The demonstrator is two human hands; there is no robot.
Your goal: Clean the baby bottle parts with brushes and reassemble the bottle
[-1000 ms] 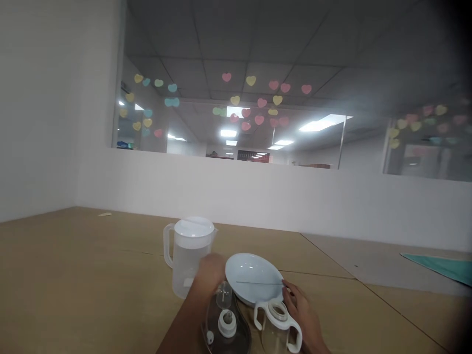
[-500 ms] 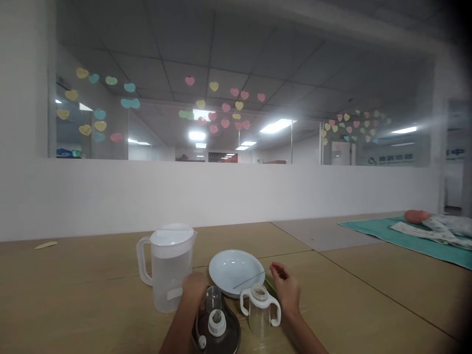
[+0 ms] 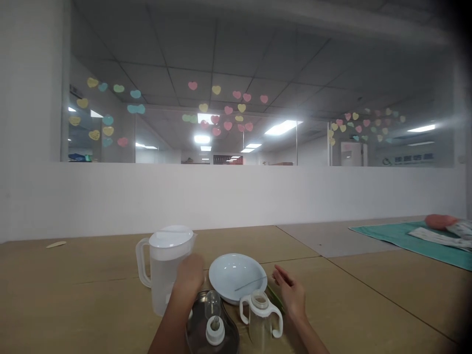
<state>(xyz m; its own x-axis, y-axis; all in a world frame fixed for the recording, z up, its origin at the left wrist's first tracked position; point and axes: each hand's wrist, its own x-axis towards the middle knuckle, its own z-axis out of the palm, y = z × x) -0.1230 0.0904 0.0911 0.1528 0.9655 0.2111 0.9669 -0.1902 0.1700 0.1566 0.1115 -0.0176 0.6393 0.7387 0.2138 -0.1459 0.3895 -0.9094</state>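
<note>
My left hand (image 3: 190, 273), blurred and curled, is raised between the pitcher and the tray; what its hidden fingers hold cannot be made out. The lidded clear pitcher (image 3: 162, 280) is partly behind it. Beneath lies a dark metal tray (image 3: 230, 332) with a clear dome-shaped cap (image 3: 213, 305) and a white bottle collar with a nipple (image 3: 215, 330). My right hand (image 3: 293, 294) has its fingers apart, to the right of a white bowl (image 3: 230, 270). A thin rod (image 3: 250, 283) lies across the bowl. In front stands an open baby bottle (image 3: 260, 319) with two white handles.
Something green and narrow (image 3: 276, 299) lies between the bowl and my right hand. A teal cloth (image 3: 401, 236) with a patterned fabric and a pinkish round object (image 3: 440, 221) is at the far right. A flat wooden piece (image 3: 56, 244) rests far left, before a white wall (image 3: 236, 194).
My left hand has risen and shifted slightly left from the tray. The thin tube on the tray's left no longer shows there. My right hand's fingers have moved off the rod's end.
</note>
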